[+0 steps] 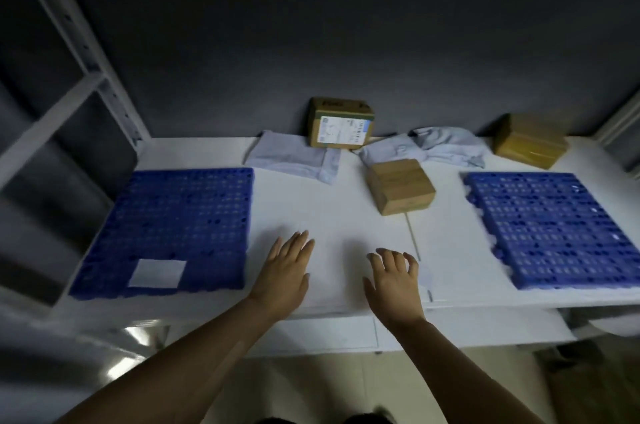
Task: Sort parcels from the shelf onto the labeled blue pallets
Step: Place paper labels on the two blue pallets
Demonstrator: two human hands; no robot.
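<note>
Two blue pallets lie on the white table: the left pallet [173, 215] carries a white label [157, 273] at its near corner, the right pallet [554, 226] shows no label. A small plain cardboard box [400, 186] sits between them, farther back. A labelled cardboard box [341, 123] stands against the wall, and a taped brown box [530, 139] sits at the back right. Two grey poly mailers, one [294, 156] left and one [440, 146] right, lie at the back. My left hand [285, 273] and my right hand [393, 281] hover over the table's middle, fingers spread, holding nothing.
A white metal shelf frame [79, 52] rises at the left, and another upright shows at the far right [620, 125]. The dark wall closes the back of the table [329, 215]. A seam runs through the tabletop near my right hand.
</note>
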